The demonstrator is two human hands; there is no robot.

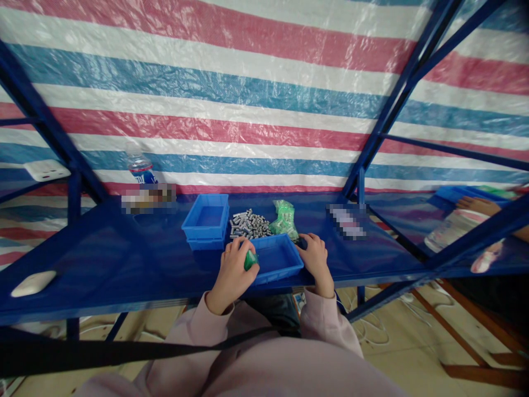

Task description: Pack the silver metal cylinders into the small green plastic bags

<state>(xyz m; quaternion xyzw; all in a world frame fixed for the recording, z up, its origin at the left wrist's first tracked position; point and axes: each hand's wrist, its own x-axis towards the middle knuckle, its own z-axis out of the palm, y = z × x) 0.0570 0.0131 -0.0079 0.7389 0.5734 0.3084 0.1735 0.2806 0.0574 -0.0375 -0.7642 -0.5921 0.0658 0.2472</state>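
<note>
Left hand (237, 268) curled around green object (250, 260) | right hand (314, 255) at blue tray's (278, 258) right edge, grip unclear | tray by desk's (165, 262) front edge

Showed a glossy plastic sheet (215, 110) striped in red, white and blue, hanging like a wall behind a long dark-blue table (136, 264) with a smooth top. Had slanting dark-blue metal bars (382, 129) at left and right, in front of the sheet. Included pale beige floor tiles (397, 344) below, with loose white cables (377, 342) across them, and brown wooden bars (462, 325) low at right. Caught bright, crinkled highlights on the plastic.
</note>
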